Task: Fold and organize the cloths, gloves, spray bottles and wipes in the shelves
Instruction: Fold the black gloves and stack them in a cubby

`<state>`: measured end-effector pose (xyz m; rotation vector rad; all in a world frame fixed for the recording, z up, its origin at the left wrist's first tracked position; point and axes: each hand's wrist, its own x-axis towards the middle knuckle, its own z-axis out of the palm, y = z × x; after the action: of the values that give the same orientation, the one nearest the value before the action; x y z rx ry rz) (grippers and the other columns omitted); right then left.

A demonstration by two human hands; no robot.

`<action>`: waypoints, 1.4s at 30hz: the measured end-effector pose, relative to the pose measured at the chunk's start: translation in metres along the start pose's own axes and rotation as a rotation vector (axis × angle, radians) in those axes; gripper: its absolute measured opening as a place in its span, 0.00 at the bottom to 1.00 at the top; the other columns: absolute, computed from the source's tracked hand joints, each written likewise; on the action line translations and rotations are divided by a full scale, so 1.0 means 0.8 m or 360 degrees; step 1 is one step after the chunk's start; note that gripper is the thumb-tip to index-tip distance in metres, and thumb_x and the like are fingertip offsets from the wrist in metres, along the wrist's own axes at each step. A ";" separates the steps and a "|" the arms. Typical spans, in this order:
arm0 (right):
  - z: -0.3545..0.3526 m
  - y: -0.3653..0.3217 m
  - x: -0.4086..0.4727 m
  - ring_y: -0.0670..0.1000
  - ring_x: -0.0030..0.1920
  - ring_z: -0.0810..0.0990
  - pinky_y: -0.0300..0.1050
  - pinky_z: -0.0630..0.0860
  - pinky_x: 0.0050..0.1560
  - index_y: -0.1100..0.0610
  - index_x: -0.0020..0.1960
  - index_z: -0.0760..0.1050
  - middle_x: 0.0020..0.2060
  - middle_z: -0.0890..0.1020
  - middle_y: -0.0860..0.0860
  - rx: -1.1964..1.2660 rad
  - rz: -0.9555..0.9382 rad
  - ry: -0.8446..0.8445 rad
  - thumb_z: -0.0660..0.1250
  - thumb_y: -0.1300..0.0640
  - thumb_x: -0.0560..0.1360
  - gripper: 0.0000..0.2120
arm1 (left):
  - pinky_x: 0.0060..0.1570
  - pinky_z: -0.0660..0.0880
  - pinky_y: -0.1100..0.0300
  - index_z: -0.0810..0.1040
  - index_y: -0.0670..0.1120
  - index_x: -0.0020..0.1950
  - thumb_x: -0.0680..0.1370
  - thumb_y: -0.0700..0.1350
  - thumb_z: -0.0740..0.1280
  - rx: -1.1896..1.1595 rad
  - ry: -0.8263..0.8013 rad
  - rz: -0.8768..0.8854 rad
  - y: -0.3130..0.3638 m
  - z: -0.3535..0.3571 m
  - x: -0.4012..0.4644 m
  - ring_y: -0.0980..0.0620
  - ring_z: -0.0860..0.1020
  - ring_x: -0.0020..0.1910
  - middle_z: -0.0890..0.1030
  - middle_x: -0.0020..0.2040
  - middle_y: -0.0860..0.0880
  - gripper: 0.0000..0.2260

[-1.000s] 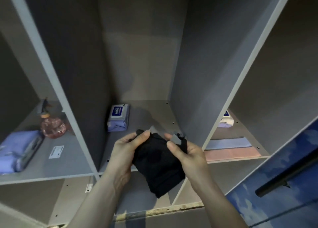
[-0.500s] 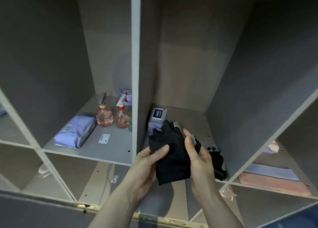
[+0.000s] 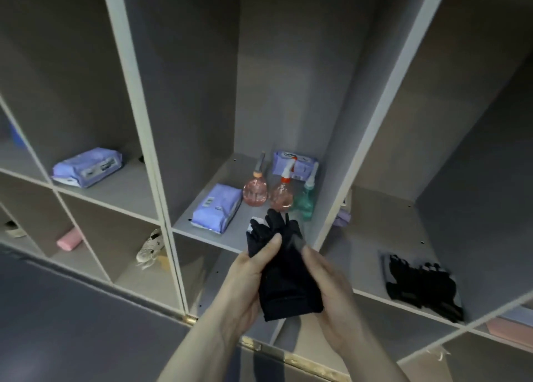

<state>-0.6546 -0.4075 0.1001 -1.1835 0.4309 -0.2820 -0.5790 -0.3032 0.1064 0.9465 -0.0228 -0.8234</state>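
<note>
Grey shelves [image 3: 202, 234] are filling the background; in front of them, the left hand [image 3: 245, 283] and right hand [image 3: 331, 289] are each grasping 1 limp black glove [image 3: 285, 272], fingers pointing up.

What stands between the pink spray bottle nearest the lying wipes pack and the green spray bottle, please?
In the head view, a second pink spray bottle stands between the pink spray bottle and the green spray bottle.

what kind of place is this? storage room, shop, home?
Likely a household or utility storage unit: grey open cubby shelves holding spray bottles, wipe packs and a shoe. Both hands hold black gloves. Home or workplace: can't tell.
</note>
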 end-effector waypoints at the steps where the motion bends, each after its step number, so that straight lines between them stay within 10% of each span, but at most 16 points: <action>1: 0.013 0.004 0.000 0.53 0.52 0.84 0.41 0.78 0.48 0.56 0.51 0.83 0.50 0.85 0.55 -0.0092 -0.0015 0.0005 0.67 0.51 0.73 0.12 | 0.58 0.77 0.50 0.81 0.38 0.58 0.77 0.49 0.65 -0.0018 -0.0023 -0.0031 0.009 -0.011 -0.005 0.43 0.81 0.55 0.82 0.56 0.38 0.17; 8: 0.091 0.032 0.011 0.58 0.49 0.84 0.48 0.79 0.49 0.61 0.52 0.78 0.49 0.84 0.60 -0.0325 -0.0003 -0.0035 0.78 0.49 0.64 0.23 | 0.68 0.68 0.49 0.79 0.40 0.62 0.79 0.57 0.57 -0.0186 -0.0258 -0.0291 0.064 -0.100 -0.027 0.44 0.79 0.59 0.79 0.62 0.40 0.24; 17: 0.168 0.026 0.059 0.49 0.52 0.83 0.35 0.78 0.46 0.56 0.55 0.80 0.48 0.86 0.52 -0.0568 0.0002 -0.0419 0.73 0.59 0.70 0.13 | 0.45 0.79 0.52 0.83 0.40 0.46 0.72 0.35 0.72 0.0197 0.0220 0.0292 0.106 -0.157 -0.011 0.43 0.83 0.42 0.84 0.43 0.39 0.04; 27: 0.241 0.028 0.165 0.54 0.37 0.75 0.47 0.69 0.38 0.58 0.46 0.81 0.36 0.79 0.59 -0.0522 -0.0212 -0.0234 0.68 0.57 0.75 0.05 | 0.39 0.78 0.61 0.81 0.43 0.48 0.73 0.34 0.71 0.0408 0.0341 0.0621 0.181 -0.201 0.025 0.51 0.82 0.40 0.85 0.40 0.48 0.06; 34: 0.280 0.042 0.233 0.45 0.22 0.67 0.37 0.61 0.21 0.60 0.46 0.76 0.24 0.75 0.48 -0.0511 -0.0202 -0.0378 0.69 0.57 0.74 0.07 | 0.35 0.77 0.63 0.83 0.39 0.42 0.69 0.34 0.75 0.0503 0.0245 0.0561 0.222 -0.240 0.057 0.52 0.82 0.34 0.84 0.34 0.46 0.04; 42: 0.346 0.076 0.277 0.65 0.46 0.80 0.62 0.73 0.49 0.57 0.47 0.83 0.49 0.81 0.68 -0.0548 0.0041 -0.0516 0.75 0.45 0.61 0.20 | 0.36 0.78 0.60 0.83 0.36 0.44 0.67 0.36 0.76 0.0512 0.0367 0.0544 0.261 -0.310 0.080 0.48 0.82 0.35 0.84 0.37 0.41 0.08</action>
<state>-0.3306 -0.2519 0.0907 -1.5292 0.2134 0.0114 -0.3170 -0.1030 0.0864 1.2944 -0.1169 -0.3958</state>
